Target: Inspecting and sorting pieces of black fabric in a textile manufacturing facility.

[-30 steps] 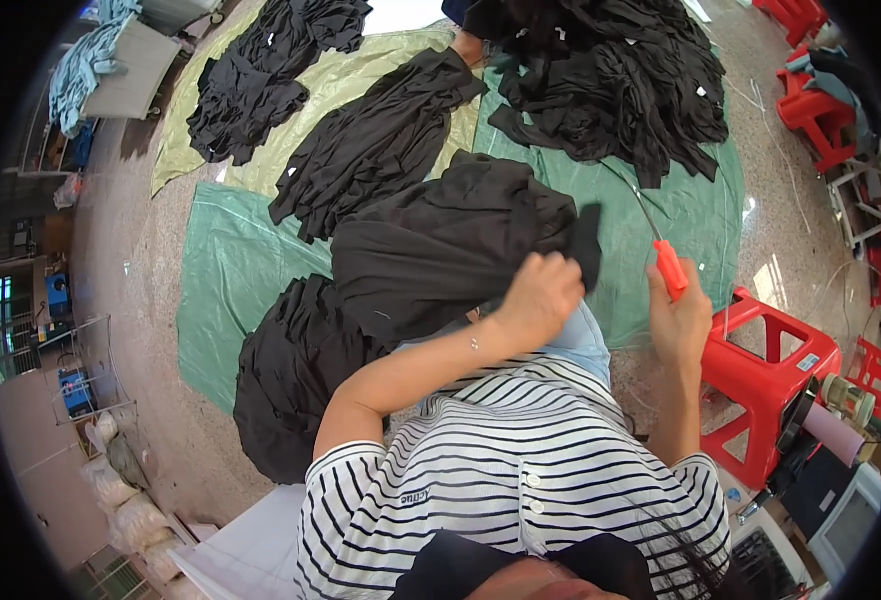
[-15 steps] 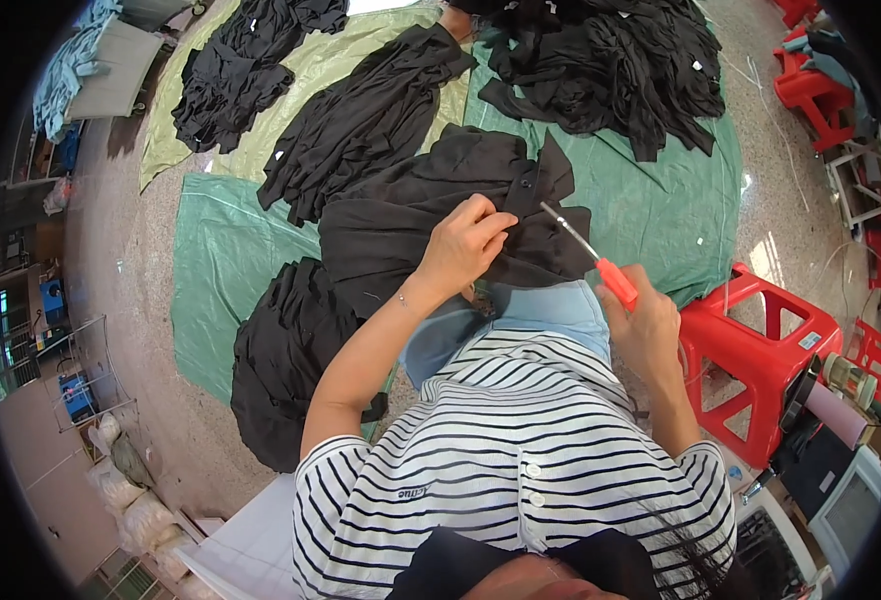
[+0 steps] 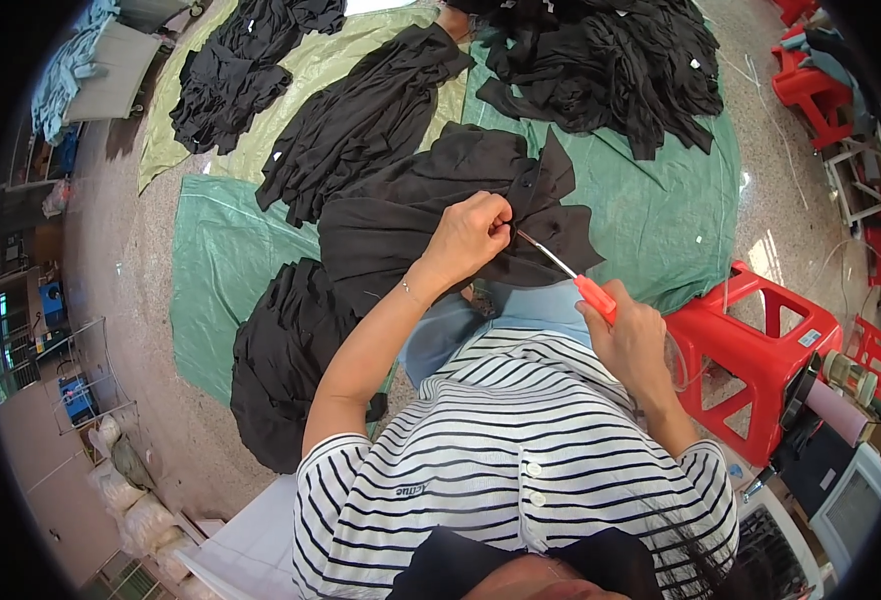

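Observation:
A black garment (image 3: pixel 410 215) with buttons along a placket lies across my lap. My left hand (image 3: pixel 472 235) is closed on a fold of it, pinching the cloth near the placket. In my right hand (image 3: pixel 632 340) is a red-handled tool with a slim metal shaft, apparently a soldering iron (image 3: pixel 593 297). A thin cord seems to trail from behind that hand. The iron's tip points up and left to the cloth just beside my left fingertips; whether it touches cannot be made out.
Heaps of black garments (image 3: pixel 610 80) lie ahead on green sheeting (image 3: pixel 650 210) and yellow sheeting (image 3: pixel 230 165). Another black pile (image 3: pixel 290 370) sits at my left. A red plastic stool (image 3: pixel 760 330) stands close by my right arm, with a pink roll (image 3: pixel 835 412) beyond it.
My right hand has brought the iron leftward, its tip now at the cloth by my left fingers. The left hand has shifted slightly and its fingers have curled tighter.

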Available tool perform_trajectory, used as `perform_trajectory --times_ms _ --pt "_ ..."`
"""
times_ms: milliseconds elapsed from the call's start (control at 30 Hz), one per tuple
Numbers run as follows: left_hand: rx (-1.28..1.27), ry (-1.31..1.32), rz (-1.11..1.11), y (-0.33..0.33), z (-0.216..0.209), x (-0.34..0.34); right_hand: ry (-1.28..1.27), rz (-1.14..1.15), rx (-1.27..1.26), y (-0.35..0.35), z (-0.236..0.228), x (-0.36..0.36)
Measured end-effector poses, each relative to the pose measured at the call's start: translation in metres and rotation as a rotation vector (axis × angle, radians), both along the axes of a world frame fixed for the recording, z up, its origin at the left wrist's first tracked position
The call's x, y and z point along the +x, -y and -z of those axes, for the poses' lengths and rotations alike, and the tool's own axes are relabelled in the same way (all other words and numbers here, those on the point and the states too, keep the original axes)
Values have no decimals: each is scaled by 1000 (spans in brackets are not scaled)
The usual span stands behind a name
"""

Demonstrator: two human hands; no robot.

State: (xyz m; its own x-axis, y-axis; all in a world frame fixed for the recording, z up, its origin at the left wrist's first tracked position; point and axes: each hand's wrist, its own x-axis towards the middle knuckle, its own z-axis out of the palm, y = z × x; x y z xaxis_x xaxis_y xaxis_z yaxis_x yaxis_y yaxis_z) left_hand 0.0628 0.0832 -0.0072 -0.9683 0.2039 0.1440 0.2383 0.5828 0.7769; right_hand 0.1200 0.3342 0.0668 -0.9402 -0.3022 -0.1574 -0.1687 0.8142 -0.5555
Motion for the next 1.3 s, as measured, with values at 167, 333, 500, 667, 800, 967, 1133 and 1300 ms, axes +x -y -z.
perform_trajectory --times_ms 167,333,500,667,800,967,1133,1300 --pt "25 -15 -10 -2 1 -1 -22 18 -33 1 5 -2" --pt "0 -63 -107 -6 -20 -25 -157 121 -42 1 -2 -15" --pt "-171 -39 30 -9 -14 -50 -148 111 -16 3 -8 -22" --pt "-168 -83 35 -13 -3 -55 -138 88 37 3 -6 -25" --pt "0 -40 6 -11 -2 -55 -125 88 25 3 -3 -24" --pt "76 46 -20 -6 -3 -48 -148 84 18 6 0 -21" --pt "143 113 -32 -6 0 -49 -159 92 10 6 6 -25" --pt "177 113 -44 -5 0 -55 -138 96 14 6 6 -34"
